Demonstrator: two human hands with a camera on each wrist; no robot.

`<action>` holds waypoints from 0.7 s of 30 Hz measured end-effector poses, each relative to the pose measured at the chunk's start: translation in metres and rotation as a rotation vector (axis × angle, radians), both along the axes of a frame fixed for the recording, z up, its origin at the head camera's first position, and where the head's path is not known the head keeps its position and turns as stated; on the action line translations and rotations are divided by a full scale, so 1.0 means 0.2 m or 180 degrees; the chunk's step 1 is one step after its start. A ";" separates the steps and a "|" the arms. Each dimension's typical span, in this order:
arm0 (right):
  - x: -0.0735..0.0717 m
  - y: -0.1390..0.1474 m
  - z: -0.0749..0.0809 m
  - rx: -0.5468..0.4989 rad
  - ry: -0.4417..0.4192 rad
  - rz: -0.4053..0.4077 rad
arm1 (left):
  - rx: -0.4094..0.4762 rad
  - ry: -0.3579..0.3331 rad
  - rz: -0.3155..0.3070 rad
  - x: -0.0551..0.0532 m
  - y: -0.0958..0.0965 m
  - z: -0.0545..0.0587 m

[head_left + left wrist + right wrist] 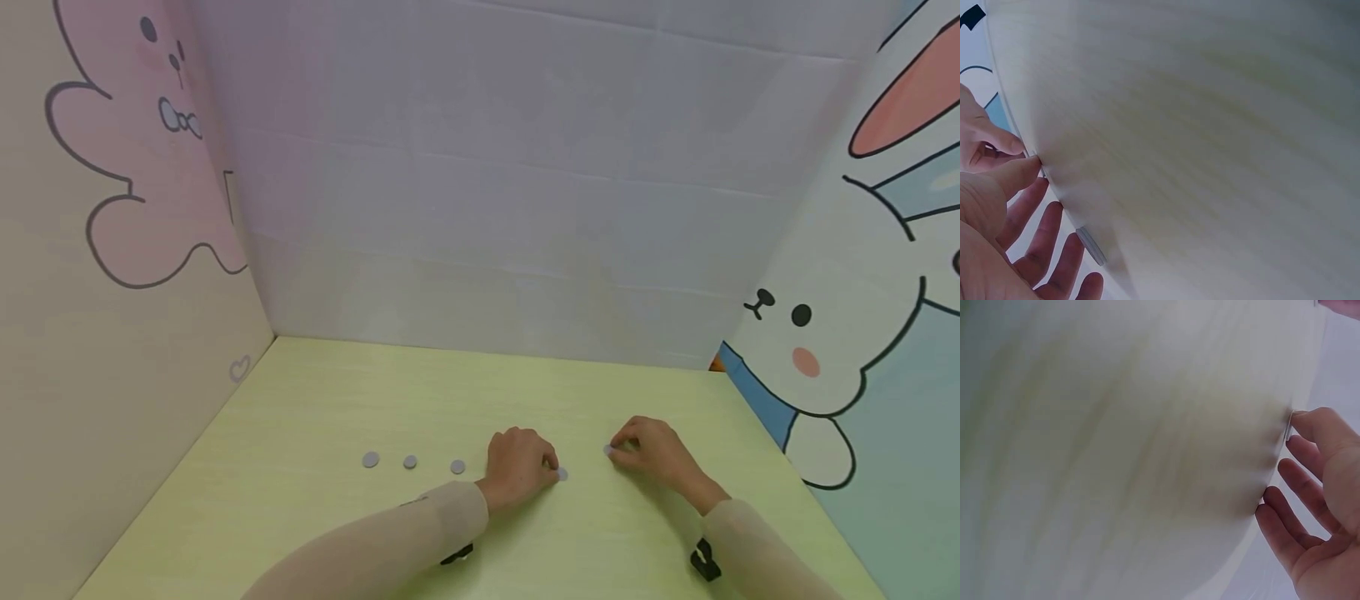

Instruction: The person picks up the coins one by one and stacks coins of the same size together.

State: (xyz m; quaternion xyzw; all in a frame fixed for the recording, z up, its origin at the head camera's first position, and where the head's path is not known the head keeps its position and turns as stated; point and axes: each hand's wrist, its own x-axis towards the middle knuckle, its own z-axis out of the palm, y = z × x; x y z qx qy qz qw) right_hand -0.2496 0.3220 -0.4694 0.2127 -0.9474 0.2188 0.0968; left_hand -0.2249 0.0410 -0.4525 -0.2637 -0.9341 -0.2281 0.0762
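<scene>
My left hand (519, 467) is at the middle of the table, thumb and index finger pinching the edge of a small round silver coin (562, 474). Further right, my right hand (651, 452) pinches another silver coin (607, 450) between thumb and fingertips. In the right wrist view that coin (1288, 426) shows as a thin edge at the thumb tip. To the left of my left hand, three more coins lie in a row: one (458, 467) nearest, one (410, 462) in between and one (371, 459) farthest. Near my left fingers, the left wrist view shows a thick grey ridged edge (1091, 246), perhaps stacked coins.
A pale yellow tabletop (315, 392) lies under everything. Behind it rises a white sheet (480, 208). Side panels stand left and right, with a pink cartoon figure (142, 217) on one and a white rabbit (847, 333) on the other. Dark straps show under both sleeves.
</scene>
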 end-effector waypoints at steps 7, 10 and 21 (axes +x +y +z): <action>0.04 -0.06 -0.02 -0.0088 0.0047 0.0197 | 0.0083 0.0001 0.0017 -0.01 0.00 -0.06; 0.05 -0.11 -0.03 -0.0127 0.0093 0.0326 | 0.0090 -0.0012 0.0038 -0.01 0.00 -0.08; 0.09 -0.25 -0.07 -0.0135 0.0120 0.0729 | 0.0032 -0.0012 0.0068 -0.01 0.00 -0.13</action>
